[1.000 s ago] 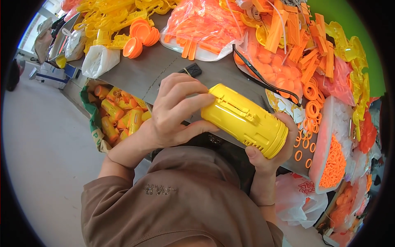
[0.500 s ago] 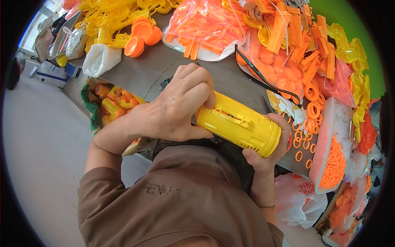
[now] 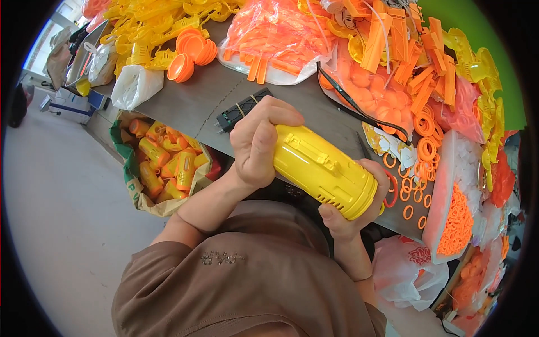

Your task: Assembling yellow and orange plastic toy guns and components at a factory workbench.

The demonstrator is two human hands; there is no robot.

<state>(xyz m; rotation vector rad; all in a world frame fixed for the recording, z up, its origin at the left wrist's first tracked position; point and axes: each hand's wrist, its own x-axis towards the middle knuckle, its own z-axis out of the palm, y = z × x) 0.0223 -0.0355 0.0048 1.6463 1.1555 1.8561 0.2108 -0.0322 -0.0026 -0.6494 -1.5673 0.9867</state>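
Observation:
A yellow plastic cylindrical housing (image 3: 324,168) lies slantwise between my hands, in front of my chest. Raised ribs and a narrow slotted part run along its upper side. My left hand (image 3: 259,140) is closed over its upper left end, with the knuckles up and the palm side hidden. At the lower right end, my right hand (image 3: 359,210) wraps round the rim, thumb on the near side. Just beyond my left hand, a black rectangular part (image 3: 242,109) with pale bands rests on the grey table (image 3: 193,106).
Left of my left forearm stands a bag (image 3: 135,194) of yellow-orange cylinders. Orange cups (image 3: 193,50), a bag of orange strips (image 3: 275,36) and yellow parts (image 3: 163,22) pile up at the back. To the right are orange rings (image 3: 407,212), scissors (image 3: 391,188) and a tub (image 3: 441,224).
My left hand has shifted from a finger grip at the housing's end to a closed grip over it. The left forearm swung inward, uncovering the bag and the black part.

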